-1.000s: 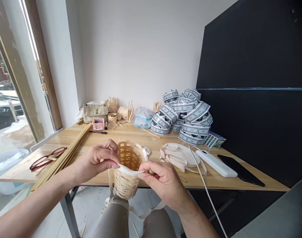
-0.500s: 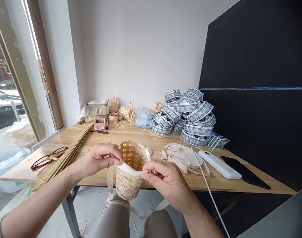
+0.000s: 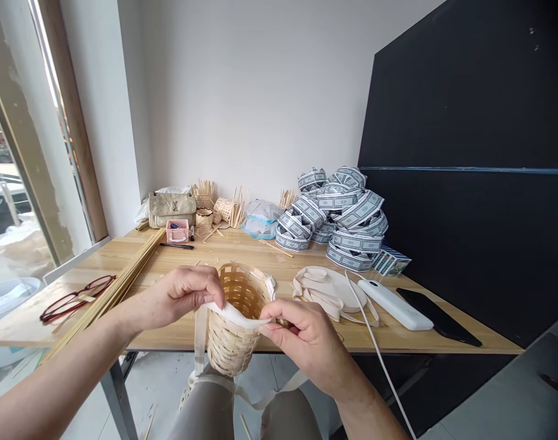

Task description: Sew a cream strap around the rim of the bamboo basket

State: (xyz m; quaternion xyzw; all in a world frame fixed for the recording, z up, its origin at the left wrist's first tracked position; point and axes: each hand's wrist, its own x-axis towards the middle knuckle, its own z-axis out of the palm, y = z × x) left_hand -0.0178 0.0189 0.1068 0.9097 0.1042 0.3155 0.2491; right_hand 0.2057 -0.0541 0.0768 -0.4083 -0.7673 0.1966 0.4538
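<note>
A woven bamboo basket (image 3: 233, 348) is held at the table's front edge, its open top tilted toward me. White fabric tape (image 3: 236, 316) lies folded along the near rim, stretched between my hands. My left hand (image 3: 191, 293) pinches the tape at the rim's left side. At the right end of that stretch, my right hand (image 3: 301, 333) pinches the tape with thumb and forefinger. More white binding shows on the rim's far right. The tape's loose length (image 3: 200, 339) hangs down on the left and loops across my knees.
Coiled cream tape (image 3: 322, 287) lies right of the basket, beside a white power bank (image 3: 395, 304) and a black phone (image 3: 439, 316). Left are bamboo strips (image 3: 109, 287) and red glasses (image 3: 77, 299). Patterned ribbon rolls (image 3: 356, 214), a handbag (image 3: 172, 209) and a pink box (image 3: 176, 230) stand behind.
The view has shifted slightly, so the table items sit further left. Both hands keep their pinch on the tape, and the left fingers are bent a little more over the rim.
</note>
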